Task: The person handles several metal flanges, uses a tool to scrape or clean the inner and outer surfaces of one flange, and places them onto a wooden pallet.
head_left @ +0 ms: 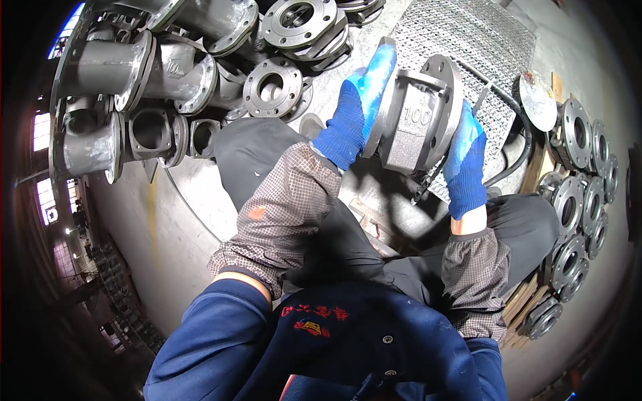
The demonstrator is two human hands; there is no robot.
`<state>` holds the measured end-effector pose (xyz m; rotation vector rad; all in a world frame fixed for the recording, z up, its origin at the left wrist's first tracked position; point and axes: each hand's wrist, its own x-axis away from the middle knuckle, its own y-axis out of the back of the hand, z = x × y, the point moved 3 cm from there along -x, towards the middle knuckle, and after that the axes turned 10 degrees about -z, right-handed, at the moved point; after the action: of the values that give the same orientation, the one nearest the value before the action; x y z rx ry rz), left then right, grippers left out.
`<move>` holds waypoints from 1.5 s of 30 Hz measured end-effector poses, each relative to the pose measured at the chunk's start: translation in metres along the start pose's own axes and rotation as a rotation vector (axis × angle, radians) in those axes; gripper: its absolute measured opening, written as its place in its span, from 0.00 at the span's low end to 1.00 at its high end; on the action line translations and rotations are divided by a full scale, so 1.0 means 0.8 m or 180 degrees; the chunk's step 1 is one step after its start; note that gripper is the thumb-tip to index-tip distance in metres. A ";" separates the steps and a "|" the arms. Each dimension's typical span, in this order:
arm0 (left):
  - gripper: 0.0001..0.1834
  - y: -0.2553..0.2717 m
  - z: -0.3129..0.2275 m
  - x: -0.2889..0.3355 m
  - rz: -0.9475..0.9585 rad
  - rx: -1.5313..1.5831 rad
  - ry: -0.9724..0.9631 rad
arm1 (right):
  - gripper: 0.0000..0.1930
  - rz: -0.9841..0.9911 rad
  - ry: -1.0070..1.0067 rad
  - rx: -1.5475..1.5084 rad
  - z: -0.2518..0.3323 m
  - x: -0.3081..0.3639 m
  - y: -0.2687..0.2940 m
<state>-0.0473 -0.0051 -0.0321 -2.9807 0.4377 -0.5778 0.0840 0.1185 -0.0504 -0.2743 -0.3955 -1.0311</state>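
Note:
A grey cast-iron flanged valve body [409,130] is held up in front of me, with raised digits on its side and round flanges at both ends. My left hand [360,100], in a blue coated work glove, presses on its left flange, fingers pointing away from me. Against the right flange lies my right hand [466,155] in a matching glove; its fingertips are partly hidden behind the casting. The part sits between both hands, off the ground. Below and beyond it is a textured metal plate [481,30].
Grey flanged pipe castings [100,70] are stacked at the far left, beside loose flanges [273,87]. A black cable [516,107] curves across the right of the plate. More flanged castings [568,207] stand on wooden boards [525,304] at right. My knees flank the work area.

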 end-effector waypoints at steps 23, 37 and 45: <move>0.28 0.007 -0.006 -0.016 0.0593 0.0721 0.0608 | 0.19 -0.0457 0.0804 0.0329 -0.018 -0.004 -0.027; 0.29 0.033 0.039 -0.009 0.0026 0.0572 0.0327 | 0.23 -0.0481 0.0810 -0.0174 -0.048 0.024 -0.020; 0.37 0.020 0.031 0.051 -0.0071 -0.0451 0.0661 | 0.22 0.0019 0.2142 0.1426 -0.029 0.047 0.029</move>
<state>-0.0061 -0.0321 -0.0430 -3.0743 0.4792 -0.9004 0.1256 0.0912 -0.0556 0.4683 -0.0049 -0.9385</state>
